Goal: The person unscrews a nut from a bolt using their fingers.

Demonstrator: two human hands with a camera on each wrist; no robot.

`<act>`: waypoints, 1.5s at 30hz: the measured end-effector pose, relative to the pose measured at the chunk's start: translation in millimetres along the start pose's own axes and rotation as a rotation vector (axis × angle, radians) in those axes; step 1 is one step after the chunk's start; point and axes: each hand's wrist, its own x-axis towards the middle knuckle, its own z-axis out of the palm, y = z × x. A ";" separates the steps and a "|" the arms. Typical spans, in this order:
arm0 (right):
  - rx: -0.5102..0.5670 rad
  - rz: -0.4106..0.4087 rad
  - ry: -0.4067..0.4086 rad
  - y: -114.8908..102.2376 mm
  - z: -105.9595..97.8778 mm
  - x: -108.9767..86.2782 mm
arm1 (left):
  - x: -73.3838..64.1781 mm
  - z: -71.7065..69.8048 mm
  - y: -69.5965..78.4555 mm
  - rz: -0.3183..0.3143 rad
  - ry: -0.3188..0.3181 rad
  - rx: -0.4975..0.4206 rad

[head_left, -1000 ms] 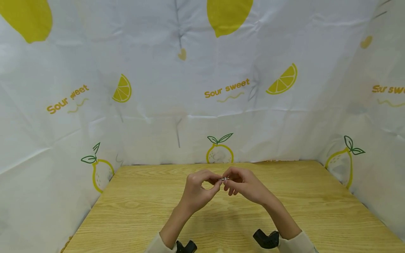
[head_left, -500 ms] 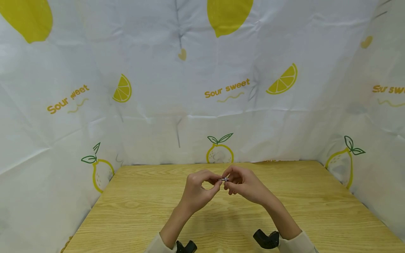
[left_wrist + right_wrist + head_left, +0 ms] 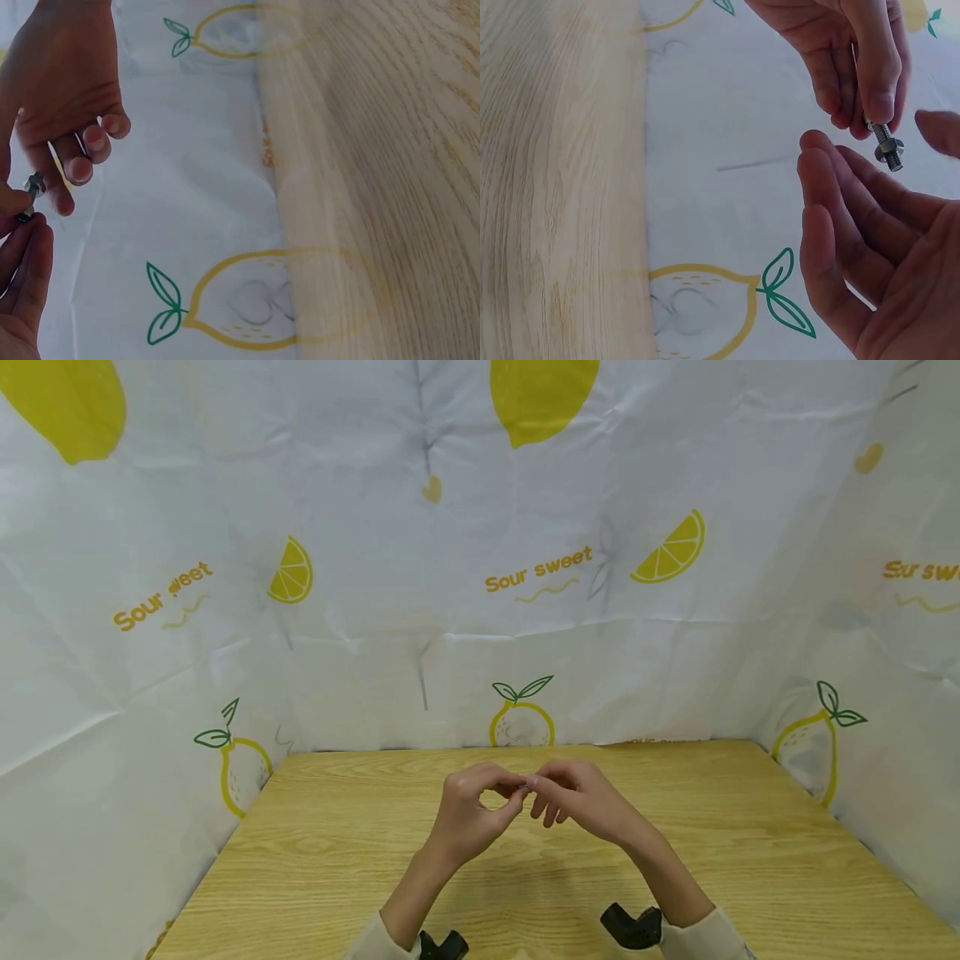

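Bolt (image 3: 880, 136) with nut (image 3: 889, 151), held in the air between two hands above the table (image 3: 337, 860), in front of the lemon-printed sheet (image 3: 450, 635); nothing rests on the wood beneath it.

Step in hand, as I judge it from my remote seat: working the nut along the thread. To do it well I would keep the bolt steady in one hand and let only the other hand's fingertips turn the nut. The two should stay in line so the thread does not cross. I would also keep the work over the table, so that a dropped nut lands on the wood and not in the folds of the sheet.

Left hand (image 3: 468, 818): thumb and forefinger are curled and pinch the bolt by its shank. The threaded end and the nut stick out past the fingertips toward the other hand.

Right hand (image 3: 592, 802): loosely spread. In the right wrist view its fingers (image 3: 832, 195) lie nearly straight just beside the nut, with the thumb apart on the far side. It grips nothing. I cannot tell whether a fingertip brushes the nut.
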 end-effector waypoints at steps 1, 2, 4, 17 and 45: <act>0.009 0.015 -0.010 -0.3 0.0 0.3 | 0.0 0.2 -0.1 -0.001 0.001 0.001; 0.027 0.027 -0.024 -0.1 -0.1 0.6 | -0.2 0.4 -0.2 0.000 0.002 0.001; 0.067 0.053 -0.054 0.7 0.0 1.6 | -0.4 0.9 -0.6 -0.003 0.002 0.003; 0.116 0.038 -0.068 1.3 -1.8 0.3 | -0.5 1.5 -0.5 -0.003 -0.004 0.003; 0.017 -0.040 0.065 -1.0 -2.0 -2.6 | -1.1 -0.3 -0.2 -0.019 0.002 0.003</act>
